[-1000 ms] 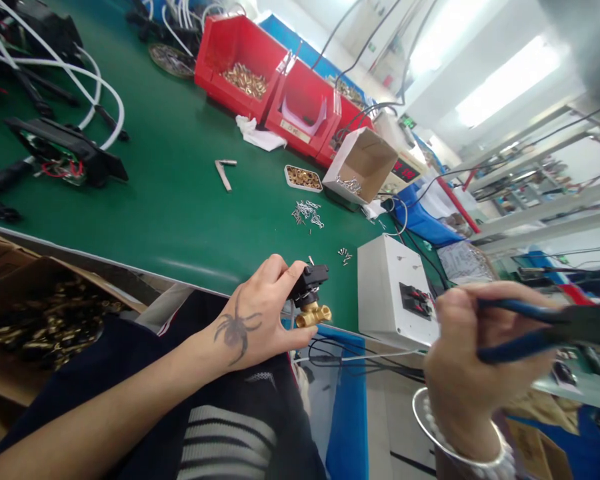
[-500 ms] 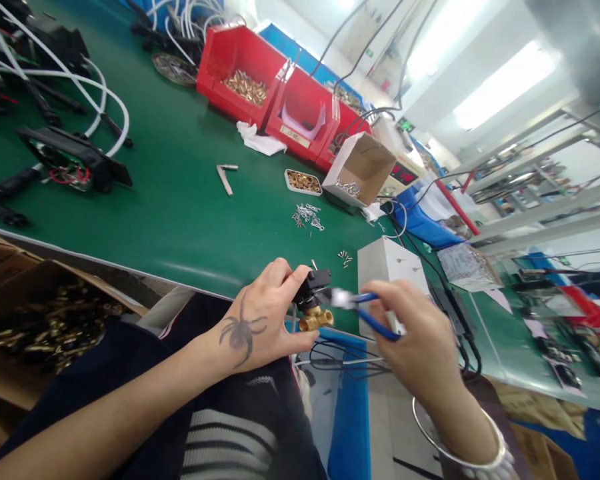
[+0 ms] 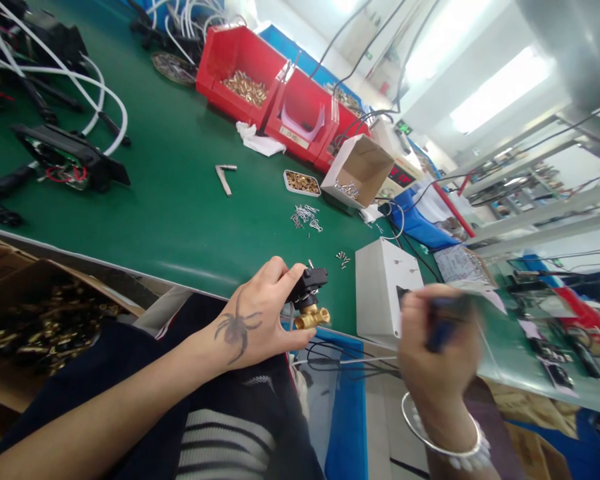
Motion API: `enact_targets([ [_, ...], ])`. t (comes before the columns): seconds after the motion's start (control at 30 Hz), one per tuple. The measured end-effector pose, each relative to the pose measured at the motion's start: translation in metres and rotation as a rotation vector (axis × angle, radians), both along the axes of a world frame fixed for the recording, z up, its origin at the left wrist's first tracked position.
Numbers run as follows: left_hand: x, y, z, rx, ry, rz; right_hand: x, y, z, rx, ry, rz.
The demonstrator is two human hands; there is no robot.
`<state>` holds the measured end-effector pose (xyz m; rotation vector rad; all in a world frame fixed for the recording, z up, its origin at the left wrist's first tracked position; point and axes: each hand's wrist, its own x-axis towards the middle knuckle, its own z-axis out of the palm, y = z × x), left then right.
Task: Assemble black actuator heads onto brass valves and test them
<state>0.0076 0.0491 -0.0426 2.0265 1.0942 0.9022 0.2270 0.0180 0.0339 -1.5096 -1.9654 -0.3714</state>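
Observation:
My left hand (image 3: 260, 313) is closed around a brass valve (image 3: 312, 317) with a black housing (image 3: 307, 283) on top, held just off the front edge of the green workbench. The valve's brass fitting points to the right, past my thumb. To the right, my right hand (image 3: 437, 347) is smeared by motion, in front of the white box's right side. Its fingers are curled round the blue-handled pliers (image 3: 447, 320), which show only as a dark blue blur; their jaws cannot be made out.
A white metal box (image 3: 383, 287) stands on the green bench (image 3: 180, 227). Small screws (image 3: 343, 259), cotter pins (image 3: 306, 217) and a tray of brass nuts (image 3: 302, 183) lie beyond. Red bins (image 3: 230, 57) and a cardboard box (image 3: 360, 170) line the back. A carton of brass parts (image 3: 45, 320) is at lower left.
My right hand has pulled the pliers away from the black housing and moved right, beside the white box. My left hand still holds the valve in nearly the same place.

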Motion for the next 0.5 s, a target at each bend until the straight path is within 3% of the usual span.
enact_targets([
  [0.07, -0.0001, 0.0005, -0.0001, -0.008, 0.009, 0.001, 0.0003, 0.0013, -0.0017, -0.291, -0.209, 0.147],
  [0.1, -0.0001, 0.0008, -0.0003, -0.013, 0.011, 0.001, 0.0008, 0.0016, -0.0015, -0.36, -0.255, 0.159],
  [0.13, 0.0, 0.0011, -0.0004, -0.016, 0.009, -0.001, 0.0014, 0.0016, -0.0007, -0.323, -0.226, 0.111],
  [0.23, 0.0004, 0.0019, -0.0004, -0.01, 0.009, 0.001, 0.0026, 0.0002, 0.0013, 0.079, 0.017, -0.096],
  [0.3, 0.0005, 0.0021, -0.0001, -0.007, 0.017, -0.001, 0.0026, 0.0, 0.0009, 0.014, -0.039, -0.031],
  [0.4, 0.0003, 0.002, 0.0001, -0.011, 0.018, -0.001, 0.0026, 0.0007, 0.0024, -0.376, -0.3, 0.164],
  [0.43, 0.0003, 0.0019, 0.0002, -0.008, 0.015, 0.002, 0.0024, 0.0007, 0.004, -0.368, -0.287, 0.137],
  [0.5, 0.0004, 0.0018, 0.0003, 0.005, 0.012, 0.003, 0.0015, 0.0004, 0.0067, -0.099, -0.079, -0.026],
])
